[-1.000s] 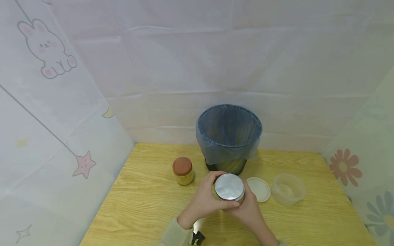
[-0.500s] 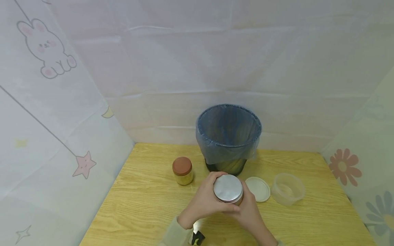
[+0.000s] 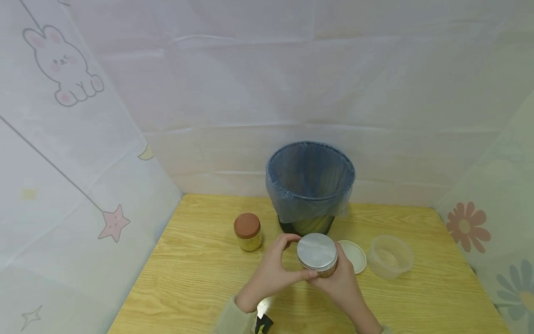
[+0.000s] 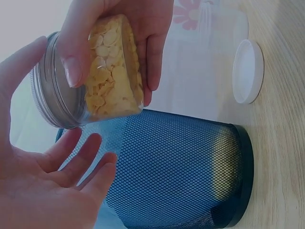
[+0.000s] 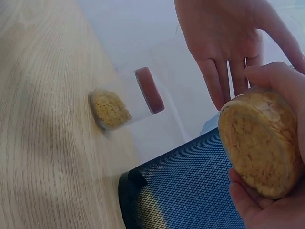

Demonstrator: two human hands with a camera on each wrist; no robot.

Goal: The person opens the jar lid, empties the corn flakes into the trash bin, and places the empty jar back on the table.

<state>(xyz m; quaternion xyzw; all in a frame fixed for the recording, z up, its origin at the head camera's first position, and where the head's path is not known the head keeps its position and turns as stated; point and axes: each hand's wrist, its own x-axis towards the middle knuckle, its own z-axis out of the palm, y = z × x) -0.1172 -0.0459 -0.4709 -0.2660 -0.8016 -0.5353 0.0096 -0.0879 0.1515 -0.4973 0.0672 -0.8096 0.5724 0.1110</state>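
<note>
My right hand [image 3: 344, 283] grips a clear jar [image 4: 114, 76] full of thin yellow flakes, its fingers and thumb round the body. The jar has a silver screw lid [image 3: 317, 250], which sits on it and faces up towards the head camera. My left hand [image 3: 271, 273] is spread at the lid's left side. Its thumb touches the lid's near edge, while the index finger stands apart from the lid in the head view. In the right wrist view the jar's base shows, packed with flakes.
Behind the hands stands a dark mesh bin [image 3: 306, 227] lined with a bluish bag. A jar with a red-brown lid [image 3: 247, 226] holds some yellow flakes on the left. On the right are a white lid [image 3: 354, 257] and a clear round tub [image 3: 390, 260].
My left fingers, earlier wrapped round the jar's lid area, have loosened and spread away. The jar has shifted slightly right and away from me in my right hand.
</note>
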